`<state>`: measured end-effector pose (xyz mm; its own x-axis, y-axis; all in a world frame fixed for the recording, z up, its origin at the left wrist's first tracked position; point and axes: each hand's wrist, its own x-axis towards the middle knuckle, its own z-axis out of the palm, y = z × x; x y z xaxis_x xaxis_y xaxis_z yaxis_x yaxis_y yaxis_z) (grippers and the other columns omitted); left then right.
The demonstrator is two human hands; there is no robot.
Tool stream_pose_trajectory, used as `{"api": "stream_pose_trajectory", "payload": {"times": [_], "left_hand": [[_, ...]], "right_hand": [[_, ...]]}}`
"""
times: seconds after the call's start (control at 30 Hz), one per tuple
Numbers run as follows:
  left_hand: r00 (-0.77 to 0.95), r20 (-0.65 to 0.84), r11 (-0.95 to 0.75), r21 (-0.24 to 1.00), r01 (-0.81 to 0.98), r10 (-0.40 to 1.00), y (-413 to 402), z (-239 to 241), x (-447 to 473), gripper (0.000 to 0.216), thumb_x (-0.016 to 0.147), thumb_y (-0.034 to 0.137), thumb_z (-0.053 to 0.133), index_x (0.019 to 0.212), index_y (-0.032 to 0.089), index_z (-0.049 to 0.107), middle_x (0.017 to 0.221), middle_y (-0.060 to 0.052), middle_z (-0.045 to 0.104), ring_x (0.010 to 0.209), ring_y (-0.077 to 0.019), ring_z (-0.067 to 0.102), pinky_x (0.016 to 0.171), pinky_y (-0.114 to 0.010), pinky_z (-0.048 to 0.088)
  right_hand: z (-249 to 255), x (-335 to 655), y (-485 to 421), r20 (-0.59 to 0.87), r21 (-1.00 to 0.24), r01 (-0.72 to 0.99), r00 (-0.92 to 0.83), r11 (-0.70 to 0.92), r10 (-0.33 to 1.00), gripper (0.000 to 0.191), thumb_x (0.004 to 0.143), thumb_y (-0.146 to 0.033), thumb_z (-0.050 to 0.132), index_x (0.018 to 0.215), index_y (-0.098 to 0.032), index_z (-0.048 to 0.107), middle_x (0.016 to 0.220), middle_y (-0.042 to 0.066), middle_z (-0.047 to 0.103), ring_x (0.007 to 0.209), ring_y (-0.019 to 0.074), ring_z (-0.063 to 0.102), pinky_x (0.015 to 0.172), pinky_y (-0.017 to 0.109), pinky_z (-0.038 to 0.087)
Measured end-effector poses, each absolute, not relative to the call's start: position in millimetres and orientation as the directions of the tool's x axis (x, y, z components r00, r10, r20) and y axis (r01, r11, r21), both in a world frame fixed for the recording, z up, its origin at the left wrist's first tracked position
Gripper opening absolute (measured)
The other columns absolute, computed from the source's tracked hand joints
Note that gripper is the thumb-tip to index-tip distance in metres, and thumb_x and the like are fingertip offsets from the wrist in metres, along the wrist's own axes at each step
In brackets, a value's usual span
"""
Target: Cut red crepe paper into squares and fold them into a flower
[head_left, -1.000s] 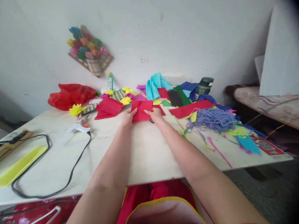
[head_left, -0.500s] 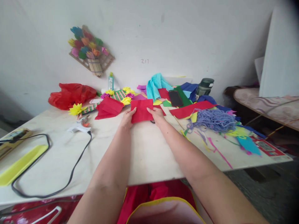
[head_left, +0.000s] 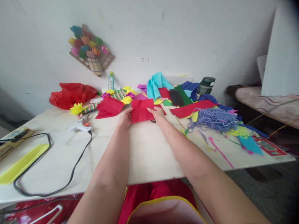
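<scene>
Between my two hands is a red sheet of crepe paper [head_left: 142, 111], roughly square, with crease lines across it. My left hand [head_left: 126, 117] pinches its left edge, and my right hand [head_left: 157, 114] pinches the right edge, thumb on top. The sheet is held up over the far half of the table. Left of it lies another piece of red paper [head_left: 109, 107], creased. A dark loop, partly hidden, shows just under the sheet by my right hand.
A white glue gun [head_left: 80, 126] and its black cable [head_left: 71, 174] lie on the left, near a yellow strip [head_left: 24, 163]. Purple yarn [head_left: 213, 119], a phone [head_left: 176, 97], coloured paper and a dark bottle [head_left: 206, 85] crowd the right. A red plastic bag [head_left: 72, 95] sits at back left.
The red sheet now shows clearer creases and looks slightly opened out. My left hand has shifted a little to the left along its edge; my right hand is almost unmoved.
</scene>
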<state>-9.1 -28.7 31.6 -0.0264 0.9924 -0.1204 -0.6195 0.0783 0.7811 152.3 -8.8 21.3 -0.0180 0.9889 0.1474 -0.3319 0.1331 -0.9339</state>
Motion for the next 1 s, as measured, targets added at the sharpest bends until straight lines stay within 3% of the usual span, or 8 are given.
{"api": "stream_pose_trajectory", "payload": {"times": [0.23, 0.5, 0.77, 1.0], "left_hand": [[0.002, -0.051, 0.042, 0.787, -0.615, 0.999, -34.0, 34.9, -9.4, 0.027, 0.075, 0.033, 0.057, 0.090, 0.012, 0.065, 0.074, -0.007, 0.071, 0.080, -0.0223, 0.068, 0.078, -0.033, 0.053], [0.047, -0.066, 0.081, 0.794, -0.602, 0.997, -35.4, 37.7, -16.7, 0.065, 0.076, 0.069, 0.038, 0.099, 0.013, 0.063, 0.081, -0.011, 0.070, 0.085, -0.0250, 0.066, 0.075, -0.035, 0.053], [-0.009, -0.014, 0.007, 0.841, -0.542, 1.000, -36.5, 38.4, -19.8, 0.062, 0.074, 0.069, 0.042, 0.094, 0.014, 0.064, 0.086, -0.012, 0.069, 0.089, -0.0274, 0.065, 0.074, -0.039, 0.053], [0.089, 0.017, 0.026, 0.887, -0.460, 0.996, -33.3, 45.0, -34.6, 0.067, 0.073, 0.067, 0.043, 0.099, 0.009, 0.066, 0.084, -0.016, 0.070, 0.086, -0.0281, 0.066, 0.073, -0.036, 0.052]], "right_hand": [[19.0, 153.4, -7.5, 0.151, -0.948, -0.289, -0.024, 0.137, 0.988, 0.028, 0.052, -0.036, 0.077, 0.063, -0.016, 0.061, 0.054, -0.003, 0.063, 0.056, 0.0139, 0.061, 0.063, 0.029, 0.050], [23.9, 155.6, -12.2, 0.110, -0.957, -0.281, -0.128, 0.070, 0.986, 0.028, 0.053, -0.035, 0.078, 0.068, -0.015, 0.064, 0.057, 0.000, 0.065, 0.060, 0.0161, 0.063, 0.064, 0.030, 0.051], [25.1, 159.5, -12.2, 0.098, -0.975, -0.217, -0.233, 0.046, 0.968, 0.025, 0.051, -0.029, 0.080, 0.064, -0.014, 0.064, 0.057, 0.000, 0.065, 0.058, 0.0145, 0.062, 0.064, 0.029, 0.049], [23.3, 165.4, -9.8, 0.051, -0.990, -0.143, -0.335, 0.003, 0.941, 0.023, 0.052, -0.025, 0.079, 0.067, -0.014, 0.066, 0.061, 0.002, 0.068, 0.060, 0.0166, 0.064, 0.062, 0.030, 0.051]]}}
